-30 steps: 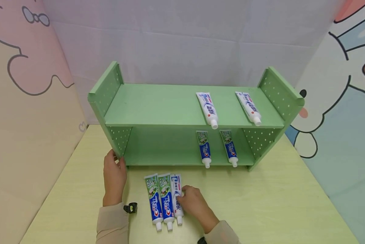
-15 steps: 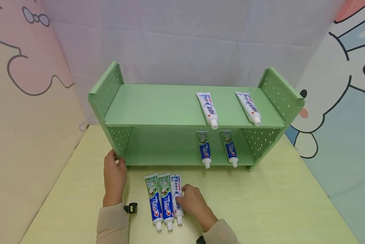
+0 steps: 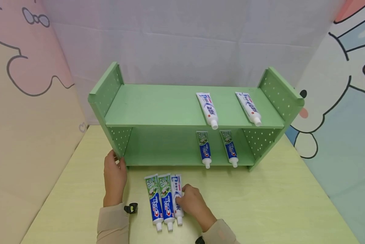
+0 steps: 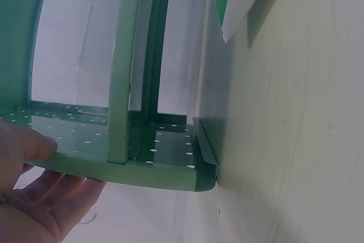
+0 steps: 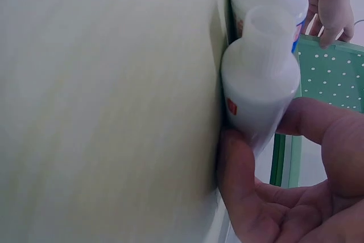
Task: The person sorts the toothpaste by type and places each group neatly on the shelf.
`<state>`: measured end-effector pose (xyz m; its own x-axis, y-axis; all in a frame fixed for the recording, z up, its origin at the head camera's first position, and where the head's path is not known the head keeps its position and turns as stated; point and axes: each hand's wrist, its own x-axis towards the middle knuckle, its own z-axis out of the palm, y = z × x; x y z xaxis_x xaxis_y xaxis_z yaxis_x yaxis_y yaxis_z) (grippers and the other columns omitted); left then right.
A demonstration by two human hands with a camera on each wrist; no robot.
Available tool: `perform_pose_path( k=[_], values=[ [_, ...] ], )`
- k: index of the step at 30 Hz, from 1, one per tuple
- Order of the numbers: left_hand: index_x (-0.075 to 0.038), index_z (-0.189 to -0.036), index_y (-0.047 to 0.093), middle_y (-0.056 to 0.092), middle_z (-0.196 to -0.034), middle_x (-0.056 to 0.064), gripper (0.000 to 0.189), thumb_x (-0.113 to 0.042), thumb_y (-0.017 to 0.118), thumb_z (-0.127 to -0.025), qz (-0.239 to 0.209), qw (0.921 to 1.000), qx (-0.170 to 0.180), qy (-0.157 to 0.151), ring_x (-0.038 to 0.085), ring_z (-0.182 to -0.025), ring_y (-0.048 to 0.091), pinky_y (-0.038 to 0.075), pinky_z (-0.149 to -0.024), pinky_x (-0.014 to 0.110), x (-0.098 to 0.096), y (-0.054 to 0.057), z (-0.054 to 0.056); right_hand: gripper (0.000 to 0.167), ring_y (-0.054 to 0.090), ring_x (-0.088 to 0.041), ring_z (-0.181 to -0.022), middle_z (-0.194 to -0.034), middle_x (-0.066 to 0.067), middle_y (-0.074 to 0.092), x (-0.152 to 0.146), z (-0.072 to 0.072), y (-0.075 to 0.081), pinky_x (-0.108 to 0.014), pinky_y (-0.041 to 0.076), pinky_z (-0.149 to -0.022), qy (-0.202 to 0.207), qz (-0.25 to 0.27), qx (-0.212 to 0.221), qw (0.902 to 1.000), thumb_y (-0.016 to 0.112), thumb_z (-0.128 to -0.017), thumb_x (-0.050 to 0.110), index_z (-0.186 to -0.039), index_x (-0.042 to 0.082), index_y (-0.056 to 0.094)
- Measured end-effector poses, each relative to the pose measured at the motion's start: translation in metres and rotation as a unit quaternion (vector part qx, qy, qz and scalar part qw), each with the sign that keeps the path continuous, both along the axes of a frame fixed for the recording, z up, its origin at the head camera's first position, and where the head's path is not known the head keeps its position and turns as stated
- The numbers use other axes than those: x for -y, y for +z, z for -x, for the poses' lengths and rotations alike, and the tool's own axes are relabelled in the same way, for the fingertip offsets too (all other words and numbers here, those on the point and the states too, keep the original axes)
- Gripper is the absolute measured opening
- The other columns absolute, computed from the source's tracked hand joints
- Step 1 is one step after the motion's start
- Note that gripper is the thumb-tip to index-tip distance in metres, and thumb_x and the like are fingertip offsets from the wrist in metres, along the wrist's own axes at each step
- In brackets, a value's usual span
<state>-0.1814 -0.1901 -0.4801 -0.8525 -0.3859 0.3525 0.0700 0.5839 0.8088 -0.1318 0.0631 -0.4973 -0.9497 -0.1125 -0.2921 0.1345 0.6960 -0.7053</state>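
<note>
right hand (image 3: 194, 201) shifted very slightly since the earlier frame, its fingers (image 5: 236, 163) clamped on a white tube (image 3: 176, 185) on the desk (image 3: 261, 203) beside two blue tubes (image 3: 166, 200), left hand (image 3: 114, 174) gripping the shelf (image 3: 151, 105).

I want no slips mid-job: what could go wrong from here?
Lifting the white tube, pinched by the right hand, might nudge the blue-green tube close beside it. If the left hand jolts the green rack it grips, the upper white tube overhanging its edge could slip.
</note>
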Motion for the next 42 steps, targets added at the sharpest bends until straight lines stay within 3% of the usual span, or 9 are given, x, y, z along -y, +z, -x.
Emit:
perform_pose_path(
  k=[42],
  values=[
    [0.013, -0.136, 0.038, 0.045, -0.124, 0.03, 0.039, 0.002, 0.048, -0.099, 0.002, 1.0, 0.006, 0.001, 0.044, -0.115, 0.049, 0.053, -0.092, 0.051, 0.0014, -0.0018, 0.0013, 0.039, 0.055, -0.021, -0.066, -0.076, -0.009, 0.055, 0.0011, -0.0004, 0.0043, -0.033, 0.052, -0.051, -0.004, 0.011, -0.004, 0.9999, 0.075, -0.08, 0.01, -0.108, -0.009, 0.055]
  ],
)
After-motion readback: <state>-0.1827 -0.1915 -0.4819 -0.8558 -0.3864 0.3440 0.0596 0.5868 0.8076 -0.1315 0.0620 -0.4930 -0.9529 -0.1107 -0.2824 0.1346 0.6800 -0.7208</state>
